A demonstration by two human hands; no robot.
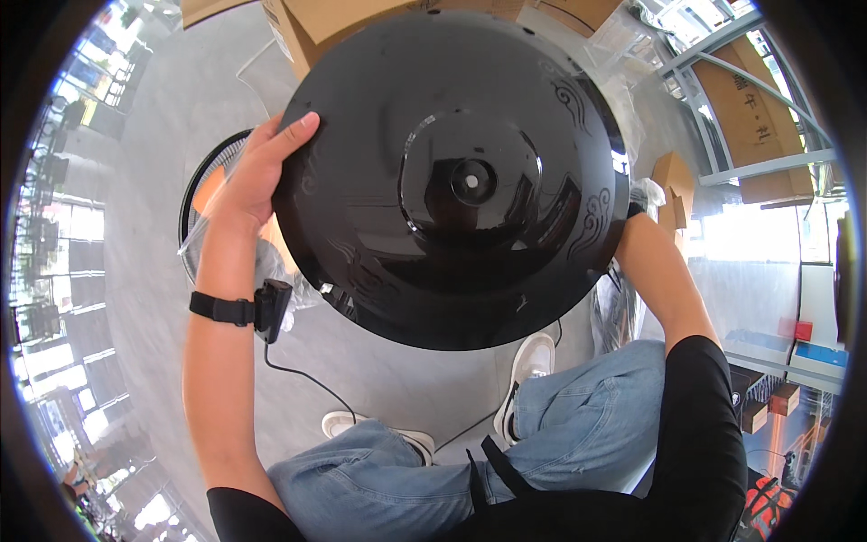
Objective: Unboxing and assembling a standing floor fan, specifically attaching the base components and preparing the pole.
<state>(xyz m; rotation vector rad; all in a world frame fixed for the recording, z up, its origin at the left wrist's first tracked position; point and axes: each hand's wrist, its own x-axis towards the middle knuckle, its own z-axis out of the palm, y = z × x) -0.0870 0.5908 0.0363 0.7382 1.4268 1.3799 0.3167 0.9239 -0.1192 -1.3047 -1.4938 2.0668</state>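
Note:
A large glossy black disc (pixel 433 298) fills the middle of the view, round and slightly domed. It has a small central hole, a ring around that, and swirling cloud patterns near its rim. My left hand (pixel 257 167) grips its left edge, thumb on the near face and the other fingers mostly out of sight behind. My right forearm (pixel 659 271) reaches up to the disc's right edge, where the hand disappears behind it, its fingers hidden. The disc is held up in front of me, above the floor.
An open cardboard box (pixel 316 23) stands beyond the disc. At left sits a black mesh basket (pixel 187 203) with something orange and clear plastic. Clear plastic wrapping (pixel 614 312) lies right, near a metal shelf (pixel 768 167). A cable (pixel 312 373) hangs from my left wrist strap.

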